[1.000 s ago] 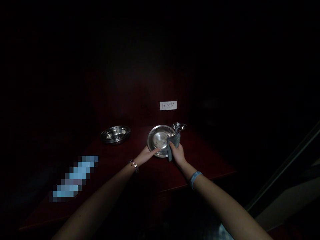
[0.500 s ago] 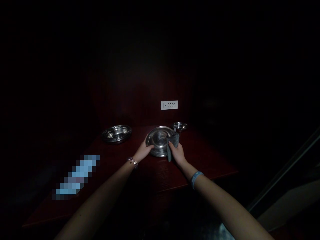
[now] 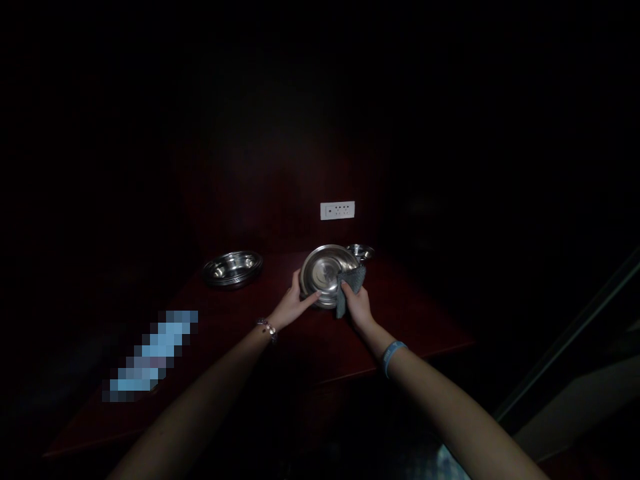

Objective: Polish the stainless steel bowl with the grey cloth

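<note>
A shiny steel plate (image 3: 323, 270) with a deep round middle is tilted up over the table, its inside facing me. My left hand (image 3: 295, 303) grips its left edge, the thumb lying across the near rim and the fingers behind. On the other side, my right hand (image 3: 357, 305) pinches a grey cloth (image 3: 351, 280) against the plate's right rim. The cloth is folded over that edge and hangs down a little. The right fingers are partly hidden behind cloth and plate.
Several stacked steel plates (image 3: 233, 269) stand at the back left of the dark red table (image 3: 400, 327). Behind the held plate sits another steel dish (image 3: 364, 252), partly covered. A blurred blue item (image 3: 160, 350) lies at left. A white socket (image 3: 337, 211) is on the wall.
The plate has moved slightly up and to the right and is turned in the hands. Both hands have shifted a little to the right with plate and cloth.
</note>
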Demonstrator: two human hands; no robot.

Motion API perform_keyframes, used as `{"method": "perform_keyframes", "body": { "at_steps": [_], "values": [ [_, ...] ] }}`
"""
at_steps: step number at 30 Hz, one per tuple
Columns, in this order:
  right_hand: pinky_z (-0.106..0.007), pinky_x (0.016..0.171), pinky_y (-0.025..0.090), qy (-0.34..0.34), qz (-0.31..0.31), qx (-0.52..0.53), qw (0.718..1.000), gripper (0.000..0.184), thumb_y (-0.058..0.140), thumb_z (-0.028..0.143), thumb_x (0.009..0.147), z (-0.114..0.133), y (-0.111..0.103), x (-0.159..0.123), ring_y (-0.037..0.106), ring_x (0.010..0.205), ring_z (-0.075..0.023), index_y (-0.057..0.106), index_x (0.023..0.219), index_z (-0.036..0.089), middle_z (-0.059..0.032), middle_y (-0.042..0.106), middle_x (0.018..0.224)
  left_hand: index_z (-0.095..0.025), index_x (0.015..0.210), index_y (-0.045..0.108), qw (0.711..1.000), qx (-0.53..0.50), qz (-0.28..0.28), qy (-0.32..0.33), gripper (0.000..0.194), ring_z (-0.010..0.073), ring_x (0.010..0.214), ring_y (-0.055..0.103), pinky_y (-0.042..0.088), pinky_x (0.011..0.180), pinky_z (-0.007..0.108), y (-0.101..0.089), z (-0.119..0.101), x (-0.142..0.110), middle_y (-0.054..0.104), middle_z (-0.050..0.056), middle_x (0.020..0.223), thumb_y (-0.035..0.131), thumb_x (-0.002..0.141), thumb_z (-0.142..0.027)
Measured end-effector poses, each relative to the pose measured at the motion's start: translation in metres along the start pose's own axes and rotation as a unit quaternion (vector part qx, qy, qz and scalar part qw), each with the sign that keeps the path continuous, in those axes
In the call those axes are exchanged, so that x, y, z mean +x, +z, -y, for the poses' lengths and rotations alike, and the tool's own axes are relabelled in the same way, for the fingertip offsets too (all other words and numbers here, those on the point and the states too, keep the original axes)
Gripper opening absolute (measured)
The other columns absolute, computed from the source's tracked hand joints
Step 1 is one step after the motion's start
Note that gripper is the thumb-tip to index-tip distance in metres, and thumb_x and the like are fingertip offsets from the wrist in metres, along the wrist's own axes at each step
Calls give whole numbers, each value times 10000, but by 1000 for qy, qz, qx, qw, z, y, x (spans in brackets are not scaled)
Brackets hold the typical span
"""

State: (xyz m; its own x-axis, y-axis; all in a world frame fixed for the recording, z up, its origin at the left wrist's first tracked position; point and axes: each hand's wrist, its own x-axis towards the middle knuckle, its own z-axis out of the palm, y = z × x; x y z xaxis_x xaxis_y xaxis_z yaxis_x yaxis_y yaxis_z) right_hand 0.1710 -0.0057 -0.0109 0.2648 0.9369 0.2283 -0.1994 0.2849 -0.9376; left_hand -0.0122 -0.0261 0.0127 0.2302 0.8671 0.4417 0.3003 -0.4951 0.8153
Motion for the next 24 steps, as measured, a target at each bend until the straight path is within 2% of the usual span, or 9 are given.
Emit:
{"method": "perform_keyframes", "body": {
  "at_steps": [3,7,12,18,24],
  "values": [
    [-324,835,530,1,1,0,1000,356,676,398,704,-1,0,0,695,944,-240,686,951,141,-105,743,1020,-116,1445,209,999,15,30,6,835,259,1369,436,261,1190,409,5,3,-2,486,192,1434,664,806,-399],
    [-327,825,534,-1,9,-5,1000,378,685,415,694,-3,0,2,696,935,-245,684,953,139,-107,746,1007,-145,1465,239,999,19,39,8,768,257,1387,406,202,1212,440,9,12,-2,459,160,1463,616,838,-380],
    [-341,846,529,-1,12,-8,1000,383,686,403,690,-2,1,2,694,934,-247,683,968,139,-105,743,1011,-167,1463,280,999,0,32,19,702,262,1394,387,207,1208,454,10,18,1,445,141,1476,583,850,-326],
    [-344,854,524,4,21,-27,999,363,693,406,691,1,0,-1,693,923,-248,678,934,137,-111,746,987,-131,1449,290,1000,-7,-15,11,704,236,1347,450,264,1184,419,2,11,6,495,142,1439,562,806,-225],
    [-355,883,520,-7,35,-30,999,361,690,414,711,5,-1,-3,690,960,-252,681,946,141,-112,742,1023,-141,1336,482,999,0,-46,6,534,224,1227,560,354,1127,401,-7,1,8,619,101,1313,516,808,-214]
  ]
}}
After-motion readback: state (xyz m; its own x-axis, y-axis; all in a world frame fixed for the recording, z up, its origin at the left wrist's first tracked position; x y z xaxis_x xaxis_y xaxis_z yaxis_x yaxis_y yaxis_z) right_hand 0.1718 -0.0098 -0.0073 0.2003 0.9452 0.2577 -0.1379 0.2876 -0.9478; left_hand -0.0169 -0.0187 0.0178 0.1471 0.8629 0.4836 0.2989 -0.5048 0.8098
